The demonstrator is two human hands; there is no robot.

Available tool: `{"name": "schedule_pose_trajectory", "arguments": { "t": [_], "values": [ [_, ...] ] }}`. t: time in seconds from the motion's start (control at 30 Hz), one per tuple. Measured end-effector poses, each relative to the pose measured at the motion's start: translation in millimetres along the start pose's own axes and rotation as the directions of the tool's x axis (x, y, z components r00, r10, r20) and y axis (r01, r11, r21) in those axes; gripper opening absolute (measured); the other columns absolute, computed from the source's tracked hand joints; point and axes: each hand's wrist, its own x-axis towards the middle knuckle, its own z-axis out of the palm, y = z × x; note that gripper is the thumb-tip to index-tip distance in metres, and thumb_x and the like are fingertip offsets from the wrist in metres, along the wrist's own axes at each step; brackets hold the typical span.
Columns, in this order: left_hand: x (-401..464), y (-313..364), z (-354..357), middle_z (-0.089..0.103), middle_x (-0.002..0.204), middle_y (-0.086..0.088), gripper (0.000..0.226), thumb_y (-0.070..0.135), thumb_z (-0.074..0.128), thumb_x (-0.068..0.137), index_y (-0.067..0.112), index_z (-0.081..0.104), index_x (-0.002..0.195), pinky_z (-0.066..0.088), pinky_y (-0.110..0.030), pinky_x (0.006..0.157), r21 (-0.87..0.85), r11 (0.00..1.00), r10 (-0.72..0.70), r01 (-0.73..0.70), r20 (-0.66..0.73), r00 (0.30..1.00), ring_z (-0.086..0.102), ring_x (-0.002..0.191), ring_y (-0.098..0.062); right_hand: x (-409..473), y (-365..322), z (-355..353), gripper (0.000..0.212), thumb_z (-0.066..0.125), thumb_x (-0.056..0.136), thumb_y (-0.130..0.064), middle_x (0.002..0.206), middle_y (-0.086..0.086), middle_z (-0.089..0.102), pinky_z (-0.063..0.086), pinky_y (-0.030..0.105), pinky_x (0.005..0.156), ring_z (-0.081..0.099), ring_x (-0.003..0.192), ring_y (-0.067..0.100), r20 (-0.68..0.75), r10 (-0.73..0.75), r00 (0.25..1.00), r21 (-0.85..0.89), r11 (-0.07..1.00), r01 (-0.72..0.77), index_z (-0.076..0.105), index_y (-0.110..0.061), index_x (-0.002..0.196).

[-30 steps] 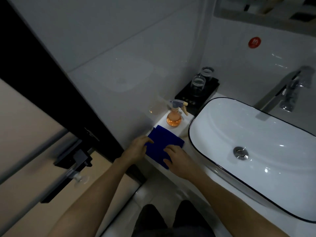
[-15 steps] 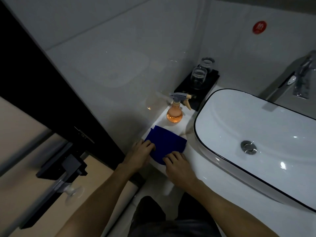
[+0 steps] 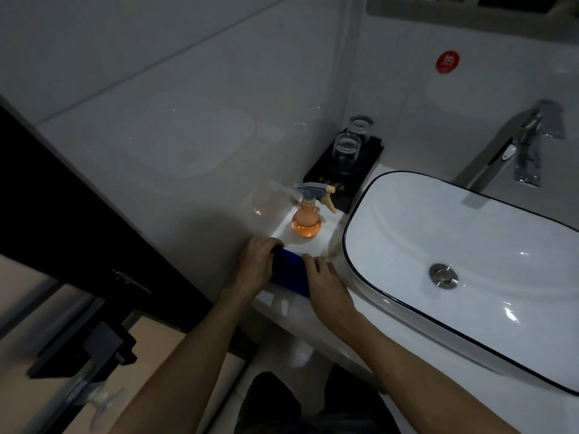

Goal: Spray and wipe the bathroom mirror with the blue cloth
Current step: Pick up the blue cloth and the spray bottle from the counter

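On the white worktop (image 3: 300, 308), just left of the basin (image 3: 470, 261), the blue cloth (image 3: 289, 274) lies between the person's two hands. The left hand (image 3: 255, 267) is at the cloth's left edge, with its fingers curled over the far corner and gripping it. The right hand (image 3: 324, 278) lies on the right side of the cloth, the fingers rather flat and pressing down on it; I cannot tell if the thumb is under the fabric. Only a narrow dark blue strip of the cloth shows between the two hands, so it looks folded or bunched together.

Just behind the cloth stands the spray bottle (image 3: 307, 219) with orange liquid, upright, with its trigger toward the basin. It is near the hands, but neither hand touches it. Farther back, in the corner, a black tray (image 3: 341, 183) carries two glasses (image 3: 347, 151). The tap (image 3: 526, 145) stands behind the basin at the right. Of the mirror (image 3: 470, 7) only the lower edge appears, at the top.
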Motion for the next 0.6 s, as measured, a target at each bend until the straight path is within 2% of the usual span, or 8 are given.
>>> {"name": "schedule_pose_trajectory", "arguments": {
  "t": [0.1,0.23,0.33,0.37,0.43,0.5,0.6],
  "values": [
    [8.4,-1.6,9.1,0.061,0.126,-0.01,0.029,0.007,0.047,0.1,0.012,0.061,0.124,0.041,-0.021,0.091,-0.056,0.998,-0.025,0.026,0.023,0.999,0.056,0.117,-0.022,6.3,5.2,10.7,0.071,0.072,0.09,-0.021,0.143,0.015,0.049,0.053,0.038,0.099,0.051,0.127,0.028,0.005,0.021,1.0,-0.055,0.998,-0.021,0.034,-0.011,0.149],
    [16.3,-7.7,17.4,0.06,0.13,-0.01,0.031,0.008,0.047,0.1,0.012,0.058,0.128,0.05,-0.029,0.094,-0.1,0.993,-0.061,0.068,0.069,0.996,0.058,0.118,-0.024,15.5,9.6,16.2,0.069,0.074,0.088,-0.023,0.144,0.013,0.048,0.049,0.04,0.103,0.048,0.128,0.027,0.026,0.018,1.0,-0.132,0.991,-0.015,0.037,-0.011,0.146],
    [17.0,-3.3,13.2,0.059,0.132,-0.009,0.031,0.006,0.047,0.1,0.01,0.058,0.129,0.047,-0.023,0.093,-0.175,0.981,-0.099,0.088,-0.054,0.994,0.058,0.119,-0.022,21.0,8.1,10.0,0.065,0.075,0.085,-0.026,0.144,0.014,0.05,0.048,0.049,0.103,0.049,0.129,0.033,-0.016,-0.089,0.996,-0.165,0.983,0.086,0.046,-0.011,0.141],
    [16.0,0.7,8.9,0.061,0.129,-0.007,0.029,0.006,0.047,0.1,0.009,0.06,0.126,0.045,-0.019,0.09,-0.221,0.971,-0.12,0.09,-0.125,0.985,0.059,0.116,-0.02,23.1,6.7,8.7,0.062,0.071,0.089,-0.028,0.147,0.015,0.048,0.045,0.052,0.107,0.047,0.133,0.035,-0.028,-0.136,0.99,-0.167,0.977,0.13,0.045,-0.012,0.143],
    [12.2,10.7,-2.4,0.064,0.119,-0.003,0.025,0.008,0.048,0.1,0.01,0.064,0.119,0.041,-0.009,0.083,-0.334,0.938,-0.181,0.091,-0.249,0.951,0.06,0.106,-0.014,27.8,1.4,6.8,0.056,0.048,0.099,-0.04,0.157,0.012,0.037,0.035,0.055,0.114,0.036,0.142,0.035,-0.018,-0.193,0.981,-0.156,0.97,0.188,0.036,-0.018,0.149],
    [7.7,20.2,-13.6,0.063,0.108,0.005,0.022,0.01,0.05,0.1,0.011,0.066,0.114,0.039,-0.003,0.076,-0.437,0.895,-0.247,0.091,-0.315,0.916,0.058,0.098,-0.008,34.9,-4.4,8.6,0.062,0.032,0.1,-0.057,0.162,0.009,0.025,0.029,0.058,0.115,0.027,0.146,0.035,0.037,-0.19,0.981,-0.165,0.967,0.194,0.023,-0.028,0.154],
    [3.2,28.5,-24.2,0.061,0.102,0.01,0.02,0.009,0.05,0.099,0.013,0.067,0.109,0.042,-0.001,0.075,-0.522,0.851,-0.277,0.059,-0.351,0.894,0.057,0.091,0.001,41.4,-9.9,18.8,0.07,0.029,0.095,-0.068,0.163,0.012,0.023,0.037,0.061,0.106,0.032,0.143,0.039,0.084,-0.212,0.974,-0.209,0.952,0.225,0.016,-0.034,0.155]
  ]
}}
